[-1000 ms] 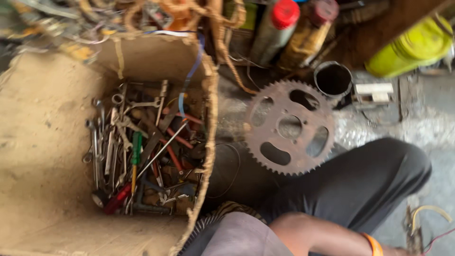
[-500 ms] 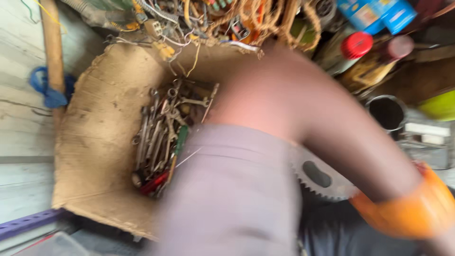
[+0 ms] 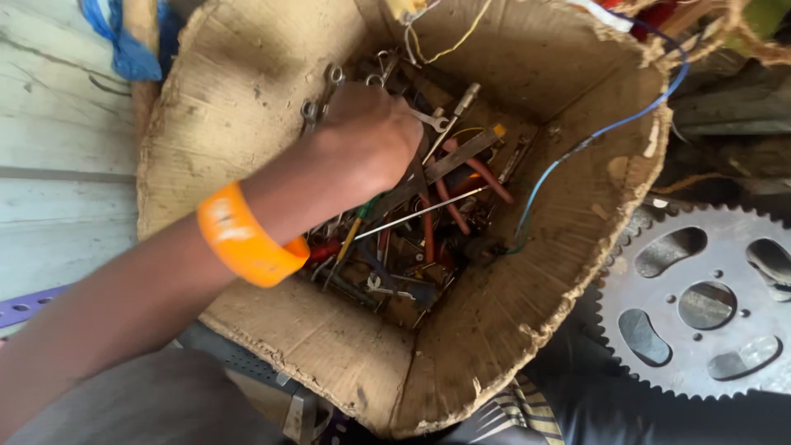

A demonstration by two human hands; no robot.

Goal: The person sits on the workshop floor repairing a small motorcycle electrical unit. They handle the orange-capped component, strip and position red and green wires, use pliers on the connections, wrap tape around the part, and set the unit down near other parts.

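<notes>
My left hand (image 3: 371,140) reaches down into a worn cardboard box (image 3: 272,330) of metal tools. An orange wristband (image 3: 247,235) sits on that forearm. The fingers are curled down over a few spanners (image 3: 317,103), whose ring ends stick out beside the knuckles. The fingertips themselves are hidden in the pile. Under and beside the hand lie red-handled pliers (image 3: 461,177), a thin metal rod (image 3: 428,212), a green-handled screwdriver (image 3: 358,222) and several more wrenches. My right hand is out of sight.
A large toothed metal sprocket (image 3: 709,305) lies to the right of the box on dark cloth. A blue wire (image 3: 610,128) and a yellow one (image 3: 461,37) hang over the box rim. A wooden handle with blue cloth (image 3: 132,41) stands at the upper left.
The view has swung left onto the box. My left arm has crossed in front of the camera and gone down into the tools.
</notes>
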